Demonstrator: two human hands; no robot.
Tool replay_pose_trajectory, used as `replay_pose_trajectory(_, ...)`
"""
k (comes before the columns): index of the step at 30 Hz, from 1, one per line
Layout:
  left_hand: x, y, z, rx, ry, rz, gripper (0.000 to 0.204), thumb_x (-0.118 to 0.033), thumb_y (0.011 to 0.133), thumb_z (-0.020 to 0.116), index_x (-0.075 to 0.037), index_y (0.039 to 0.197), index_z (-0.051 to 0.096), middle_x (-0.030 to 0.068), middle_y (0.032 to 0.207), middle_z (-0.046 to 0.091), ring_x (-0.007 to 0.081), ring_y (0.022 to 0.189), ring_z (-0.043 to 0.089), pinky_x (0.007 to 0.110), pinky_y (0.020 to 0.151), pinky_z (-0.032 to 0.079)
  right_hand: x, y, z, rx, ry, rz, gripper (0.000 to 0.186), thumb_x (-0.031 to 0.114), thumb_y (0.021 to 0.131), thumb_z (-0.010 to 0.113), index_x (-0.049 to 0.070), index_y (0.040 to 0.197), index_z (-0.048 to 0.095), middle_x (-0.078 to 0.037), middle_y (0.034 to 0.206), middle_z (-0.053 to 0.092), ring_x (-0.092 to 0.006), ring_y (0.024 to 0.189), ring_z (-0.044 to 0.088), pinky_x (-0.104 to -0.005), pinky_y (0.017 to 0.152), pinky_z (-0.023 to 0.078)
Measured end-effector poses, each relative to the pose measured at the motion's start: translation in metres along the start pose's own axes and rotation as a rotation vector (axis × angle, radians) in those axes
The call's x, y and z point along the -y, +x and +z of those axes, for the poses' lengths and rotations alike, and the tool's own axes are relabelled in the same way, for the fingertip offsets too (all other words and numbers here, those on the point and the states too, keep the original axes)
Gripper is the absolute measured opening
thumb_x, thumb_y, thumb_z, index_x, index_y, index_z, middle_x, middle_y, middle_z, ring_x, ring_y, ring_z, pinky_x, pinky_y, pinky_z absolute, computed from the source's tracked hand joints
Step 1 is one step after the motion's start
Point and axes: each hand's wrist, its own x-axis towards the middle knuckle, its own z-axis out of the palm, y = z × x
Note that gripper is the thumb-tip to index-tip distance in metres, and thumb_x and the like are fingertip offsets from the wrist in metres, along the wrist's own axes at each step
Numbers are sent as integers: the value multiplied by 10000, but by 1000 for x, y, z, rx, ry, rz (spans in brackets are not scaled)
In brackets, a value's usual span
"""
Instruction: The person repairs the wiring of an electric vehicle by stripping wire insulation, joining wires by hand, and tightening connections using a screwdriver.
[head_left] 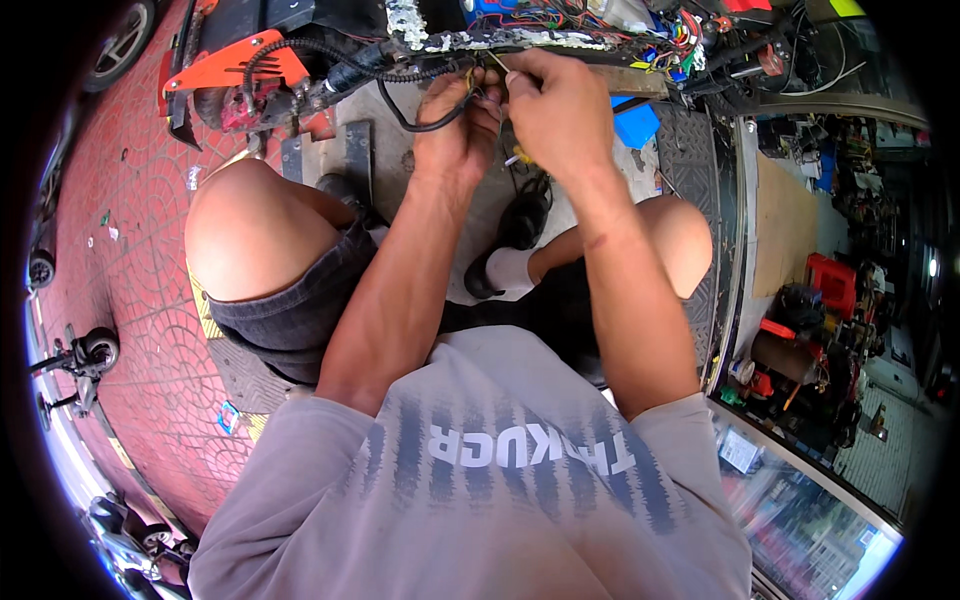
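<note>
Black cable [425, 122] loops under my left hand [455, 125], whose fingers are curled tight around it just below the open underside of a stripped scooter frame [500, 40]. My right hand [555, 110] sits touching the left, its fingers pressed together, pinching a thin yellowish wire [497, 62] that runs up toward the frame's edge. Above the hands I see a tangle of red, blue and yellow wiring [560, 18] packed into the frame. An orange bracket [235, 65] sticks out at the frame's left end, with a coiled black hose [300, 48] running past it. A blue box [635, 125] lies just right of my right hand, under the frame. Both knees are bent up beneath my forearms, and a black shoe [520, 225] with a white sock rests on the grey ground plate between them. Red patterned paving [130, 200] spreads off to the left.
</note>
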Motion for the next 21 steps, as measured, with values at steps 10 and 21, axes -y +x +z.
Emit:
replay_pose_trajectory(10,-12,0,1,165,32,-136,189,-107,958,580,-2,1091,663,125,987,711,187,778,633,360,712,556,-28,-13,2,-60,281,-34,218,135,933,627,6,1042,764,-94,756,732,-171,647,670,-319,618,520)
replay_pose_trajectory(21,-55,-128,45,97,1585,192,138,-55,982,605,16,1033,713,48,951,674,144,778,601,289,721,494,-47,-24,58,98,1409,369,194,95,927,663,-16,1067,739,-83,861,724,-111,678,629,-236,537,462)
